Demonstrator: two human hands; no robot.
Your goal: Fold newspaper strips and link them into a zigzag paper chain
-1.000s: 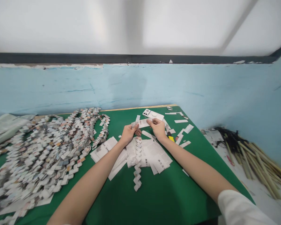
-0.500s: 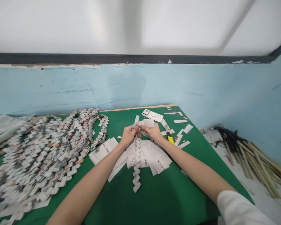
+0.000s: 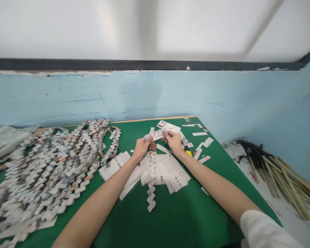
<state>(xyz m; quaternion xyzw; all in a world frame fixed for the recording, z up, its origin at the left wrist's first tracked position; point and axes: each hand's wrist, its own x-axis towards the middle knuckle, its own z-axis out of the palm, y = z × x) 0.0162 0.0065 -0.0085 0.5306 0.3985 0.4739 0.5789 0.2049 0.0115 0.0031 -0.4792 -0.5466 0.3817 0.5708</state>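
Observation:
Between my two hands a printed paper strip (image 3: 157, 134) is held out over the table. My left hand (image 3: 144, 147) pinches its left end between thumb and fingers. The right end is pinched by my right hand (image 3: 172, 140). Below my left hand a zigzag chain of folded paper (image 3: 151, 193) hangs down and lies on the green tabletop; whether the left fingers also hold its top is hidden. Under the chain are several printed paper sheets (image 3: 174, 170). Just behind my right hand lies a white phone (image 3: 172, 127).
A large heap of folded paper chains (image 3: 49, 168) covers the table's left side. A yellow-handled cutter (image 3: 188, 151) and loose paper strips (image 3: 200, 134) lie at the right. Bamboo-like poles (image 3: 284, 182) rest beyond the right table edge. A blue wall (image 3: 134, 96) stands behind.
My right hand has shifted slightly and now pinches the strip's right end with its fingertips. The strip is stretched out flatter between the hands. My left hand has stayed nearly in place.

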